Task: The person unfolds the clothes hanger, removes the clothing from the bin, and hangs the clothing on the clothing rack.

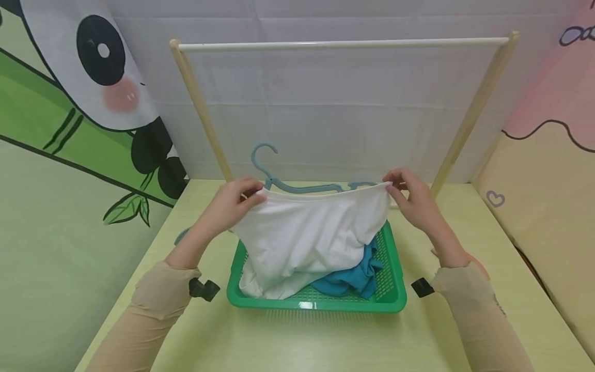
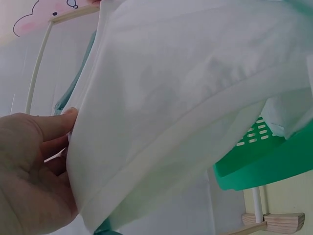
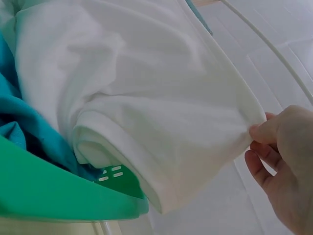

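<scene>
A white cloth garment (image 1: 316,232) is stretched between my two hands, its lower part bunched in a green basket (image 1: 397,289). My left hand (image 1: 234,204) pinches its upper left corner between thumb and fingers. At the upper right corner, my right hand (image 1: 416,201) pinches the edge in the same way; the right wrist view shows thumb and fingertips on the white garment (image 3: 161,107). Behind the top edge lies a blue-grey hanger (image 1: 302,189), its hook standing above the cloth and its lower part hidden. A blue cloth (image 1: 353,276) lies under the white garment in the basket.
A rack with a white rod (image 1: 344,44) and wooden side posts (image 1: 474,113) stands at the back of the pale table (image 1: 288,346). Beside my left forearm, a blue-grey object (image 1: 181,236) is mostly hidden. Printed cloth walls (image 1: 69,217) stand at both sides.
</scene>
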Demonstrator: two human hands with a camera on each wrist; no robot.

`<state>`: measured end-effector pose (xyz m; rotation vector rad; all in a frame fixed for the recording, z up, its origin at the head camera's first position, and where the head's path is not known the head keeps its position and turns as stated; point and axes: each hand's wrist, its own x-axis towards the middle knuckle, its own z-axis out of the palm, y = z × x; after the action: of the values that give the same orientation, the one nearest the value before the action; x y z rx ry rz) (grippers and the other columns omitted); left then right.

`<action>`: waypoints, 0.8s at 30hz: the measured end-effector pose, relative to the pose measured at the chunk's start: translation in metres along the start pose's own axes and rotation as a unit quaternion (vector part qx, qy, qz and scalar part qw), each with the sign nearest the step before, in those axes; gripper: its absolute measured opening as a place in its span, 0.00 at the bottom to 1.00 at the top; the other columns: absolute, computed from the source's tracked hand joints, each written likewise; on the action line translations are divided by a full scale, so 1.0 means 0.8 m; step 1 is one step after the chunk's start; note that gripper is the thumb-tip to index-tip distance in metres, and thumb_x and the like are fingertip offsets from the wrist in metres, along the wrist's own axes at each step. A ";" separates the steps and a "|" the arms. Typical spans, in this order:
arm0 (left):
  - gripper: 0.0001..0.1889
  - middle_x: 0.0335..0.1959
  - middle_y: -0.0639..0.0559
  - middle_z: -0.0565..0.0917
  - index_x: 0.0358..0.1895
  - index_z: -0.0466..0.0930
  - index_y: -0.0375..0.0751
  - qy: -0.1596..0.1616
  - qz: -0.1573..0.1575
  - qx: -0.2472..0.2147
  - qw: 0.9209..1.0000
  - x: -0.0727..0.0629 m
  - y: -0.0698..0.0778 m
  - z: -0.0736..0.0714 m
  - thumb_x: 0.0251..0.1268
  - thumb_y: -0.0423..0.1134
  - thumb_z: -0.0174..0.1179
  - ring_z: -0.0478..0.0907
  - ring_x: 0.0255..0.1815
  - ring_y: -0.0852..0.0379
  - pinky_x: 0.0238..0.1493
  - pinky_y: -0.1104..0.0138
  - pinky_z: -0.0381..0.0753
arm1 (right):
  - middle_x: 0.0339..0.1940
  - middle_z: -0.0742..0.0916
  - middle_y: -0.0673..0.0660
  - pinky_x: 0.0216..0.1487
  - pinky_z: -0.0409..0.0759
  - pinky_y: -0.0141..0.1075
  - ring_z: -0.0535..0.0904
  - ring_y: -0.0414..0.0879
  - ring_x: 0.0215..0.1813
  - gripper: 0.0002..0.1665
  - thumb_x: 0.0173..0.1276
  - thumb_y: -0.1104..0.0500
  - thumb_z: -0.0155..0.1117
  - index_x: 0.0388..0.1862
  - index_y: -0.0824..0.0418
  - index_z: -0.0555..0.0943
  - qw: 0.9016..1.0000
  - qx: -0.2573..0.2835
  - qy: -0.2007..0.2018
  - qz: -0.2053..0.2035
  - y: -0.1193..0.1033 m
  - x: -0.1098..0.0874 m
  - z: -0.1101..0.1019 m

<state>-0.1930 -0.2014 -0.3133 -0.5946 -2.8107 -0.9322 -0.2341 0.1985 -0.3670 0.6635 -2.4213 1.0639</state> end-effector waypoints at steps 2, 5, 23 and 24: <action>0.15 0.50 0.38 0.83 0.55 0.81 0.32 -0.002 0.008 0.006 1.000 0.001 0.000 0.000 0.71 0.37 0.59 0.80 0.45 0.45 0.50 0.52 0.83 | 0.48 0.83 0.62 0.54 0.74 0.28 0.77 0.50 0.48 0.10 0.73 0.68 0.57 0.51 0.67 0.75 1.000 0.003 -0.004 -0.006 -0.001 0.001 -0.002; 0.15 0.49 0.39 0.83 0.55 0.82 0.32 -0.004 0.012 0.010 1.000 0.002 0.001 0.001 0.71 0.37 0.59 0.79 0.44 0.46 0.50 0.52 0.83 | 0.47 0.83 0.61 0.55 0.74 0.26 0.77 0.49 0.47 0.09 0.73 0.69 0.57 0.50 0.67 0.76 1.000 0.011 -0.007 -0.016 -0.004 0.002 -0.004; 0.15 0.51 0.40 0.84 0.55 0.82 0.34 -0.009 0.039 0.021 0.999 0.011 0.017 0.006 0.71 0.38 0.60 0.81 0.45 0.48 0.49 0.54 0.83 | 0.43 0.84 0.58 0.49 0.73 0.19 0.77 0.44 0.45 0.09 0.69 0.73 0.58 0.46 0.66 0.78 0.994 0.030 -0.036 -0.096 -0.030 0.021 -0.002; 0.15 0.51 0.40 0.84 0.55 0.82 0.35 -0.009 0.040 0.020 0.999 0.011 0.018 0.006 0.71 0.38 0.60 0.81 0.45 0.48 0.49 0.54 0.83 | 0.43 0.84 0.58 0.49 0.73 0.18 0.78 0.45 0.45 0.09 0.69 0.72 0.59 0.46 0.66 0.78 0.994 0.028 -0.039 -0.099 -0.033 0.023 -0.001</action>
<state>-0.1954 -0.1850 -0.3076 -0.7072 -2.7912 -0.8578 -0.2335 0.1791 -0.3418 0.9603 -2.3384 1.0454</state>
